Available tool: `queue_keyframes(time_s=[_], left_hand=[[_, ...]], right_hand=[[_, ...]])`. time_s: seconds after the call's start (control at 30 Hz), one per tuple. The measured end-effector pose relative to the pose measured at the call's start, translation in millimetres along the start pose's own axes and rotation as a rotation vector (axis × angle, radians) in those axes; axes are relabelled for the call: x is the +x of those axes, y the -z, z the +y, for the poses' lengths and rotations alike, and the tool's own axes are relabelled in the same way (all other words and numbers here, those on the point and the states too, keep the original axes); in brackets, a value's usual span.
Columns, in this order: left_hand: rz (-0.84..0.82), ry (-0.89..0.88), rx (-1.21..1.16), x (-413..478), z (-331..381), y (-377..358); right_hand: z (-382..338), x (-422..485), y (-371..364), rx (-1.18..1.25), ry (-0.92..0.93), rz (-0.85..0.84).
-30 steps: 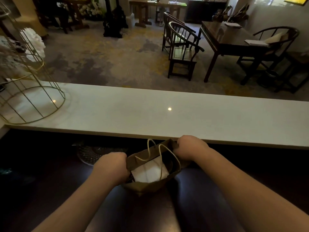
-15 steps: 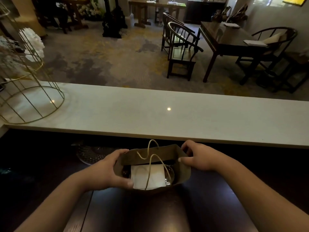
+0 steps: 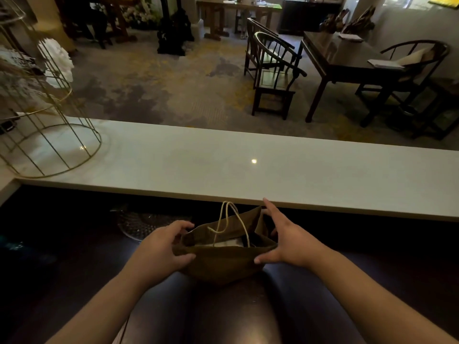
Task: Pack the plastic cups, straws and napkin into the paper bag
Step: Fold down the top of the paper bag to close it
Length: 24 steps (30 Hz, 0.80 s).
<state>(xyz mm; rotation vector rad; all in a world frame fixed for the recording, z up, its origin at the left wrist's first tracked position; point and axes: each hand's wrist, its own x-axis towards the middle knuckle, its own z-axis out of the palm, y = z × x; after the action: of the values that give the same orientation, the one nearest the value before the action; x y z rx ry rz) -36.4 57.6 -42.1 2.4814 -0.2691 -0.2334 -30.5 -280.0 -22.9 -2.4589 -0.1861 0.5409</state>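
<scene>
A brown paper bag [image 3: 223, 261] with cream rope handles [image 3: 229, 219] stands upright on the dark lower counter, its mouth open. Inside it a strip of the white napkin [image 3: 227, 243] shows; cups and straws are hidden by the bag's walls. My left hand [image 3: 161, 247] grips the bag's left edge between thumb and fingers. At the bag's right side my right hand [image 3: 285, 239] is spread wide, thumb touching the near right corner and fingers at the far wall, holding nothing.
A raised white marble ledge [image 3: 248, 170] runs across just behind the bag. A gold wire cage [image 3: 49, 132] stands on its left end. A textured glass dish [image 3: 141, 225] lies left of the bag on the dark counter [image 3: 372, 244]. Chairs and tables stand beyond.
The bag's mouth has narrowed and the bag stands taller, hiding most of the napkin. My right hand has let go and spread its fingers. My left hand keeps its grip.
</scene>
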Motion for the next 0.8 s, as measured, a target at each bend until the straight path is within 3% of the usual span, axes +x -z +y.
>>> queue_keyframes(time_s=[0.2, 0.33, 0.4, 0.47, 0.57, 0.67, 0.8], left_hand=[[0.084, 0.121, -0.066, 6, -1, -8], [-0.18, 0.201, -0.443, 2, -12, -2], [-0.324, 0.176, -0.523, -2, -14, 4], [-0.36, 0.177, -0.592, -5, -21, 9], [-0.319, 0.165, -0.623, -5, -36, 10], [-0.177, 0.136, -0.563, 1, -43, -3], [-0.059, 0.132, -0.511, 12, -34, -20]], right_hand=[[6, 21, -13, 0.139, 0.034, 0.163], [13, 25, -18, 0.191, 0.036, 0.205], [15, 24, -21, 0.287, 0.031, 0.203], [18, 24, -23, 0.388, 0.02, 0.206], [26, 24, -25, 0.511, 0.017, 0.218], [27, 22, -28, 0.576, 0.018, 0.197], [25, 24, -34, 0.505, -0.01, 0.145]])
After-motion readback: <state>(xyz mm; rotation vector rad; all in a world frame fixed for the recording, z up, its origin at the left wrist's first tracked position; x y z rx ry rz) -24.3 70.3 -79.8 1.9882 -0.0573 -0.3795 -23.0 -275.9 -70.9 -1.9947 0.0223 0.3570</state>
